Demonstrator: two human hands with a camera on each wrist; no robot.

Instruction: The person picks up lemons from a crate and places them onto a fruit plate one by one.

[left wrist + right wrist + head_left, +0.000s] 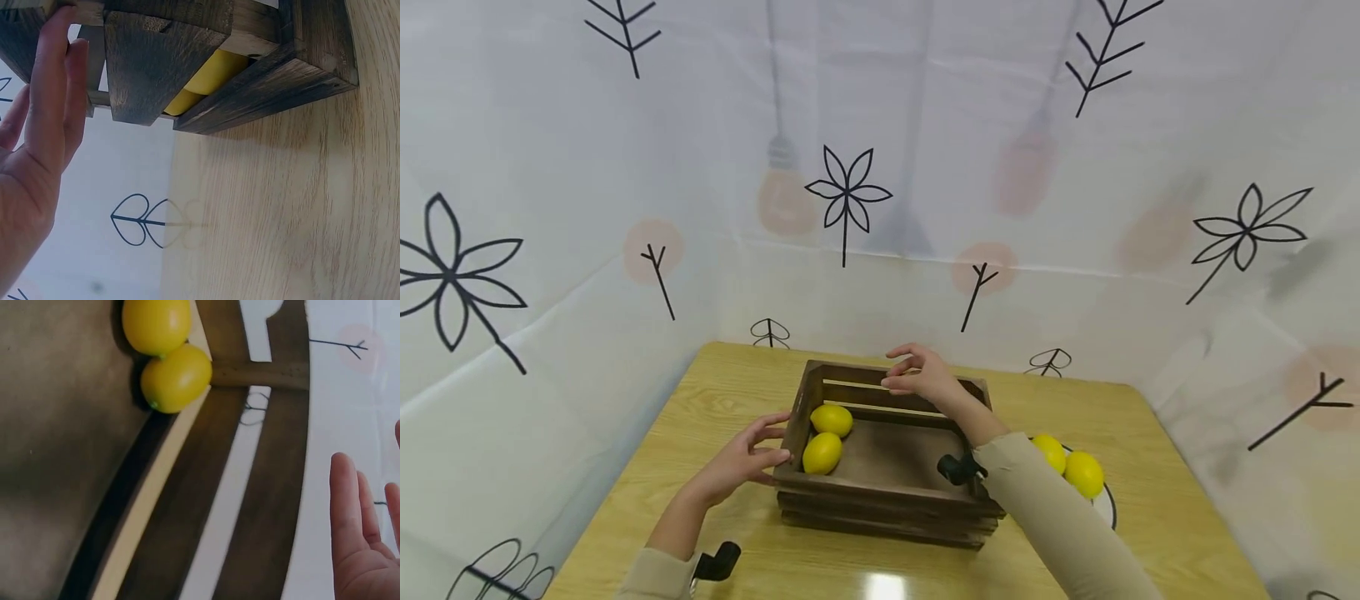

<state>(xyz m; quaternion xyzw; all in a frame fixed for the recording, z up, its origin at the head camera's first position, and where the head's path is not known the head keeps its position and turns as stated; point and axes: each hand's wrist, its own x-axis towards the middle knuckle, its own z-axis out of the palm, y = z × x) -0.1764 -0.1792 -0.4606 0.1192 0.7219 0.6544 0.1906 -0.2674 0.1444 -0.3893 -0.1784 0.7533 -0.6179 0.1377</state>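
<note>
Touching the left wall of the brown slatted crate (887, 493) with the left grip (741, 460), spread wide, with the thumb toward the near corner. Across to the right grip (927, 379): hovering up by the far wall, apart from the wood, loosely spread with a slight bend at the fingers. Down inside the crate now, at its left end: spotting a far lemon (832, 421) and a near lemon (822, 453), side by side and touching, with yellow peeking between the slats in the left wrist view. Out to the right, past the beige right sleeve (1056, 504): picking out two more lemons (1084, 475) on a dark-rimmed white plate (1106, 505), partly hidden by that sleeve. Underneath it all, looking at a pale wood counter (737, 383), glaring bright at the near side. And beyond, taking in a white cloth (715, 167) with black flowers and sprigs.
</note>
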